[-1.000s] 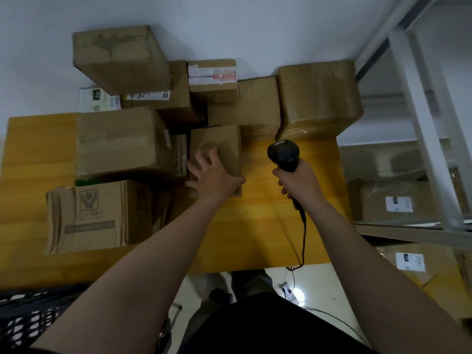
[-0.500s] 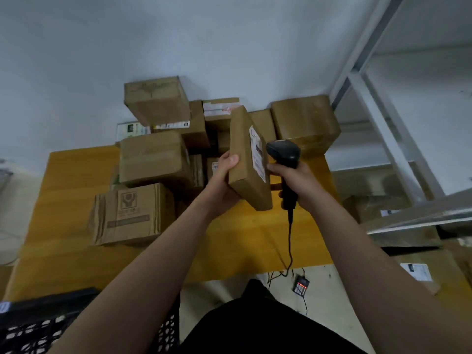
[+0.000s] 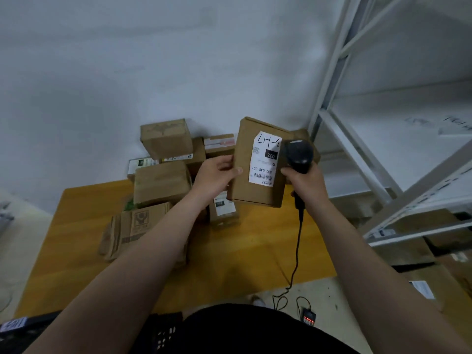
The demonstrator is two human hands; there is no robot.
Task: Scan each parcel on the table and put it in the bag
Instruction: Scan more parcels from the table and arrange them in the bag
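Left hand [image 3: 217, 175]: up off the table, curled round the left edge of the brown parcel [image 3: 242, 154]; thumb laid flat on the front face, fingers tucked behind.
Brown parcel: held in the air between the two hands, slightly tilted, broad face turned to the camera.
Shipping label [image 3: 265, 159]: white, on that front face just right of the left thumb; upside down, handwriting at the top, a black "032" patch, barcode at the bottom.
Right hand [image 3: 305, 182]: closed tight round the handle of the black barcode scanner [image 3: 298, 154], right beside the parcel's right edge.
Scanner head: above the right knuckles, overlapping the label's upper right corner.
Cable [image 3: 297, 246]: hanging straight down from under the right hand, past the table edge to the floor.
Small labelled parcel [image 3: 223, 209]: lying on the table directly beneath the left hand.
Parcel pile [image 3: 161, 180]: beyond and left of the left hand, stacked against the wall.
Printed carton [image 3: 138, 226]: crumpled, on the table under the left forearm.
Wooden table [image 3: 76, 226]: yellow top spreading below both wrists.
Black crate [image 3: 163, 333]: low down by the left elbow.
White shelf rack [image 3: 332, 98]: out to the right of the right hand.
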